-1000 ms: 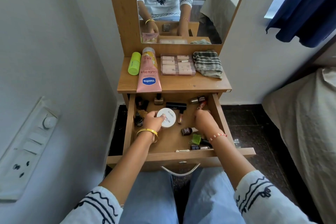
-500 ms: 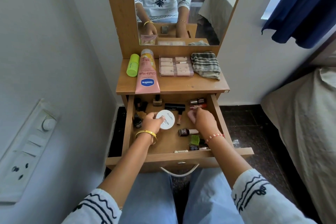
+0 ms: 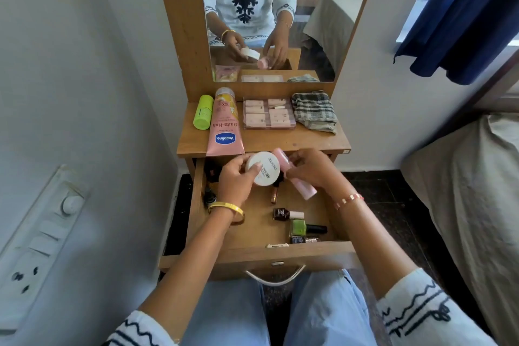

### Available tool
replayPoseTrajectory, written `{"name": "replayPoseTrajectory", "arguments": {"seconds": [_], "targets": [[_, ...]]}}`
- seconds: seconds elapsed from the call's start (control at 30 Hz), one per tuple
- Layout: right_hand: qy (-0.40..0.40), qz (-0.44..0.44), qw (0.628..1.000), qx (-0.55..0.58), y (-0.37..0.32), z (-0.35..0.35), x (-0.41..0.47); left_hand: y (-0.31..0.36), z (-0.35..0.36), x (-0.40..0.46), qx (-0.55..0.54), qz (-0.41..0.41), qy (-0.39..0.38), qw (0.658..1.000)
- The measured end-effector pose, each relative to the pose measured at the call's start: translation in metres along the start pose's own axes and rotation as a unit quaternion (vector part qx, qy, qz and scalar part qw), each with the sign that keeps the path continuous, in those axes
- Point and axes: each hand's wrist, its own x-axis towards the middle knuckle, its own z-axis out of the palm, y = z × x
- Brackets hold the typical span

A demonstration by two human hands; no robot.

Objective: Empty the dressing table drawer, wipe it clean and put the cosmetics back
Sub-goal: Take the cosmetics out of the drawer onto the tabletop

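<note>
in the open wooden drawer (image 3: pixel 254 244) small nail polish bottles (image 3: pixel 299 226) lie near its front right, above them the left hand (image 3: pixel 234 181) grips a round white jar (image 3: pixel 264 168) and the right hand (image 3: pixel 313 168) clasps a pale pink tube (image 3: pixel 302 187), and beyond, the pink vaseline tube (image 3: pixel 224 126) and checked cloth (image 3: pixel 313 111) rest on the tabletop.

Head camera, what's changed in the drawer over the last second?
The left hand lifted the white jar off the drawer floor; the right hand picked up a pink bottle. Both are raised toward the tabletop. The nail polishes stayed put.
</note>
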Motion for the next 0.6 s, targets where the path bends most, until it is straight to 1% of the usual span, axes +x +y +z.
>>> {"name": "replayPoseTrajectory", "arguments": {"seconds": [0.07,0.13,0.27,0.37,0.47,0.53,0.6], "targets": [[0.015,-0.014,0.999,0.031,-0.009,-0.012,0.006,0.018,0.0,0.007,-0.024,0.012,0.003,1.0],[0.046,-0.03,0.998,0.036,-0.017,-0.022,0.014,0.032,0.002,0.017,-0.025,0.025,0.005,0.999],[0.136,-0.05,0.987,0.063,-0.031,-0.034,0.037,0.051,0.006,0.047,-0.015,0.018,0.036,0.999],[0.183,-0.081,0.979,0.028,-0.04,-0.038,0.055,0.06,0.008,0.073,-0.003,-0.022,0.059,0.998],[0.189,-0.096,0.977,-0.019,-0.044,-0.038,0.074,0.064,0.011,0.093,0.0,-0.039,0.07,0.997],[0.194,-0.095,0.976,-0.038,-0.044,-0.036,0.088,0.067,0.012,0.105,0.042,-0.024,0.078,0.996],[0.208,-0.095,0.972,-0.057,-0.044,-0.033,0.101,0.071,0.014,0.112,0.117,-0.007,0.08,0.99]]}}
